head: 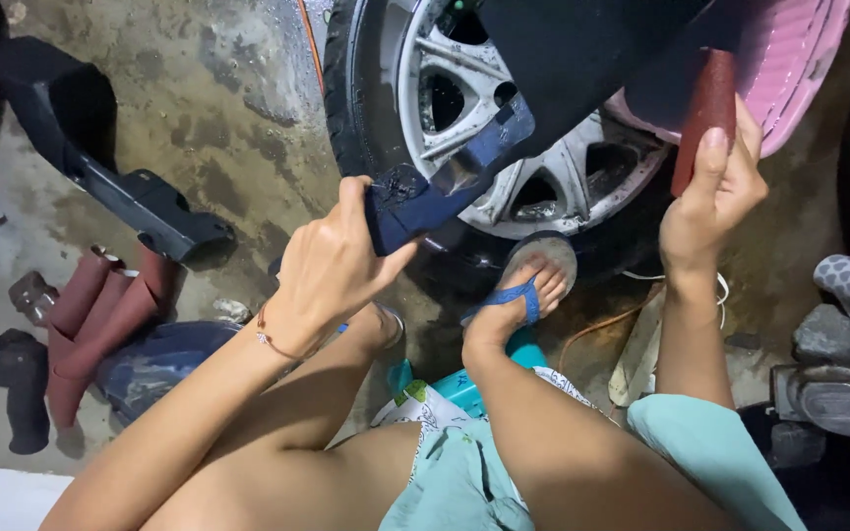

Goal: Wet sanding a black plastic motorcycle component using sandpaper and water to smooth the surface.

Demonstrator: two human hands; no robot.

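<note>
Head view, looking down past the person's knees, with the alloy wheel [489, 118] as the landmark.

The left hand [332, 265] sits just in front of the wheel's lower edge, toward the viewer, fingers and thumb closed around the near end of a dark blue car trim piece [450, 182]. That piece is long and narrow; its long axis climbs from the gripped end up and to the right across the wheel's spokes, where it joins a wider dark panel [582, 59] covering the wheel's upper right. The paint at the gripped end looks scuffed and chipped.

The right hand [710, 202] is raised to the right of the wheel, apart from the trim piece. Its fingers are curled and the thumb pressed on a folded strip of reddish-brown sandpaper [705, 113], held upright, its top against the dark panel's edge, before a pink ribbed object [799, 59]. So the left hand is the one on the trim piece; the sandpaper lies to the right of it, near the far end of its axis.

Below the wheel a foot in a blue sandal [528, 285] rests on the concrete floor [218, 108]. Left of the wheel lie another dark bumper part [110, 167] and, nearer the viewer, rolls of the same reddish sandpaper [100, 315].
</note>
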